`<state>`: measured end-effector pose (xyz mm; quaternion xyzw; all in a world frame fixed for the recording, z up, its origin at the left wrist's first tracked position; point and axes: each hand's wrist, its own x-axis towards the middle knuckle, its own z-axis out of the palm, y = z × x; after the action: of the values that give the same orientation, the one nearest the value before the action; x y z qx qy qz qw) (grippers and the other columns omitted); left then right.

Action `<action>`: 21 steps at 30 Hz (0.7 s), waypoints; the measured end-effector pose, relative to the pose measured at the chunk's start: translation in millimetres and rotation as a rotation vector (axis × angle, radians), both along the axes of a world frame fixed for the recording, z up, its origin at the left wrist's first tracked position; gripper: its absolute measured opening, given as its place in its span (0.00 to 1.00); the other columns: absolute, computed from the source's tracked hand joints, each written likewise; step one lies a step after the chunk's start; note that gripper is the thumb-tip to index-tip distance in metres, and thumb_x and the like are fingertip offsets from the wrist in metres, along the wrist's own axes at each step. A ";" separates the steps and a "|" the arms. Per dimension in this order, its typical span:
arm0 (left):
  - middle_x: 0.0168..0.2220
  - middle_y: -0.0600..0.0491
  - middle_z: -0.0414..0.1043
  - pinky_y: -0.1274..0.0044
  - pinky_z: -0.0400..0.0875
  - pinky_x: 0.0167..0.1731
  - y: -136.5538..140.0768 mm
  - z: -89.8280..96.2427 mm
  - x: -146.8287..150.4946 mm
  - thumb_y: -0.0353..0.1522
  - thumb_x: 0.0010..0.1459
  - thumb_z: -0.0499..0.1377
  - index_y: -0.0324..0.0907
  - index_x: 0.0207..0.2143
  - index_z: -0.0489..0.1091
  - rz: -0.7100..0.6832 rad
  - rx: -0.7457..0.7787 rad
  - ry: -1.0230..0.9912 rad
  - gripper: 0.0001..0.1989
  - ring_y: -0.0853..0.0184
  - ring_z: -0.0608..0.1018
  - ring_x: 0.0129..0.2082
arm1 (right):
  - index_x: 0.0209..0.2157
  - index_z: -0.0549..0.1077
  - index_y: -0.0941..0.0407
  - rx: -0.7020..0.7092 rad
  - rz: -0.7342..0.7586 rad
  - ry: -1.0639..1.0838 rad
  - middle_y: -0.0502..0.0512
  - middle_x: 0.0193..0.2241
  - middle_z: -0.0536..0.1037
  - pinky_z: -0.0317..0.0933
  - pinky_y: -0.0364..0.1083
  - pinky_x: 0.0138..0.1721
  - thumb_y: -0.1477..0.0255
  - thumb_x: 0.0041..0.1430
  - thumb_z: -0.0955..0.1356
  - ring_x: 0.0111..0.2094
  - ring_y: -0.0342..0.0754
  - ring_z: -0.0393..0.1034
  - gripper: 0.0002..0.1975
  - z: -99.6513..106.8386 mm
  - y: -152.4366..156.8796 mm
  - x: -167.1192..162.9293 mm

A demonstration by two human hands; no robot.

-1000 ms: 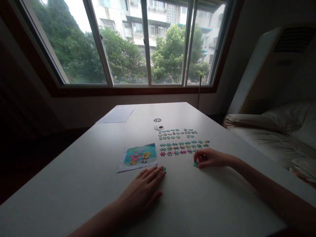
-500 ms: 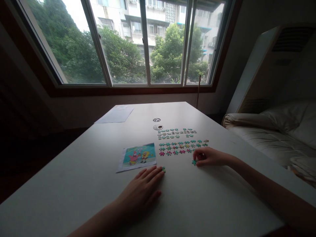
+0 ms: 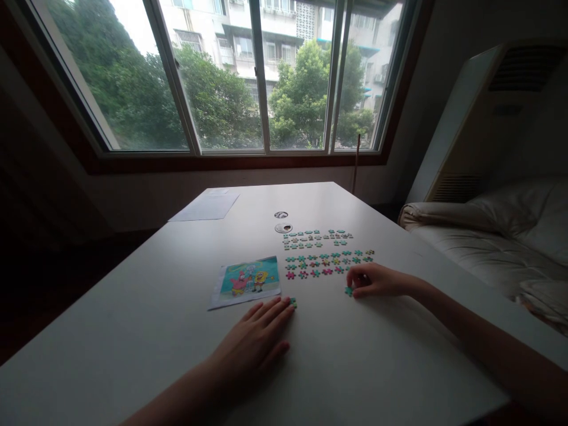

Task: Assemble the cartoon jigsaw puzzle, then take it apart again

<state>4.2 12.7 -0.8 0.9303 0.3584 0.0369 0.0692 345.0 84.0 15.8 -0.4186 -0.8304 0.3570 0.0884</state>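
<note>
My left hand [image 3: 257, 334] lies flat on the white table [image 3: 146, 319], fingers stretched out, with its fingertips touching a small green jigsaw piece [image 3: 293, 302]. To the right, my right hand [image 3: 370, 281] is curled, thumb and fingers pinching a teal jigsaw piece [image 3: 348, 291] at the tabletop; the fingertips partly cover it. Just beyond the hands, rows of loose jigsaw pieces [image 3: 327, 271] in teal, pink and yellow are laid out. A printed cartoon picture [image 3: 248, 279] on white paper lies ahead of my left hand.
Two round inserts, a nearer one [image 3: 283, 228] and a farther one [image 3: 281, 215], sit in the tabletop behind the pieces. Sheets of paper [image 3: 206, 207] lie at the far left corner. A pale sofa [image 3: 470, 236] stands along the right, and a window is beyond the table.
Both hands and the pieces stay where they were. Only a very slight shift of the whole view shows.
</note>
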 end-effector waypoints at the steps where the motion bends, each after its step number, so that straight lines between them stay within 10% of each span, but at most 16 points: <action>1: 0.63 0.50 0.43 0.61 0.52 0.57 0.3 -0.9 -0.4 0.41 0.65 0.42 0.45 0.62 0.44 -0.003 0.004 -0.003 0.25 0.58 0.52 0.61 | 0.38 0.70 0.58 -0.001 0.005 0.005 0.49 0.26 0.67 0.55 0.40 0.27 0.61 0.50 0.68 0.27 0.41 0.59 0.16 0.7 -0.1 0.4; 21: 0.53 0.47 0.63 0.63 0.64 0.49 -3.7 -6.5 -2.2 0.32 0.58 0.51 0.43 0.52 0.59 0.014 0.172 -0.128 0.18 0.56 0.66 0.52 | 0.35 0.78 0.57 0.468 -0.256 -0.297 0.57 0.36 0.77 0.59 0.43 0.35 0.70 0.50 0.68 0.36 0.49 0.69 0.11 1.8 143.1 -11.0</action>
<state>1.9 9.0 -7.3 0.9260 0.3553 0.1273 0.0113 334.0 227.1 17.7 -0.5359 -0.8343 0.0769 0.1043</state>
